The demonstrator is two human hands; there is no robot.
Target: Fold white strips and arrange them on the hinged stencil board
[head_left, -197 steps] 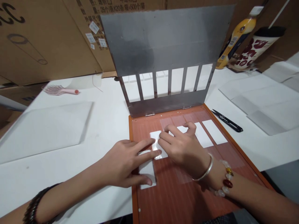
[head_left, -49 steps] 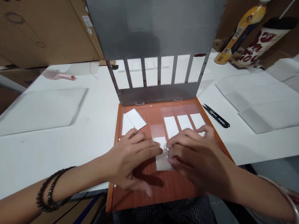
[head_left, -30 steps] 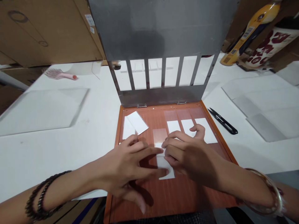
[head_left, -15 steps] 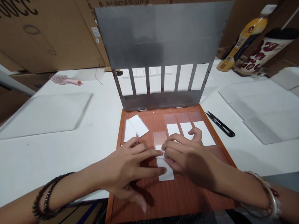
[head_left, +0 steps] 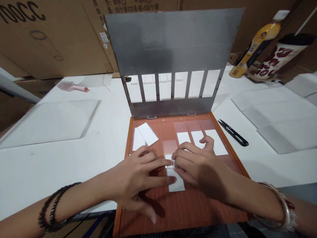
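My left hand [head_left: 135, 177] lies over the reddish-brown board [head_left: 188, 211], thumb apart and fingers stretched out. Two of its fingertips press on a white card [head_left: 177, 185] that is partly in a clear film sleeve [head_left: 170, 145]. From the other side my right hand [head_left: 198, 162] has its fingers curled together at the card's upper part, and its fingertips partly hide what they pinch. Further right on the board, white cards [head_left: 216, 142] lie in a row with clear film above them. Two overlapping white cards [head_left: 148, 134] rest at the board's upper left.
A hinged grey metal plate [head_left: 173, 43] with rectangular slots stands raised behind the board. Black thread snips [head_left: 234, 133] lie to the right. Clear sheets [head_left: 49, 120] are at the left, with a pink hairbrush [head_left: 71, 87] behind. A bottle [head_left: 260, 43] and cup [head_left: 282, 56] stand back right.
Both hands keep almost the same place on the card. The whole view has shifted slightly, with the raised plate a little lower in the picture.
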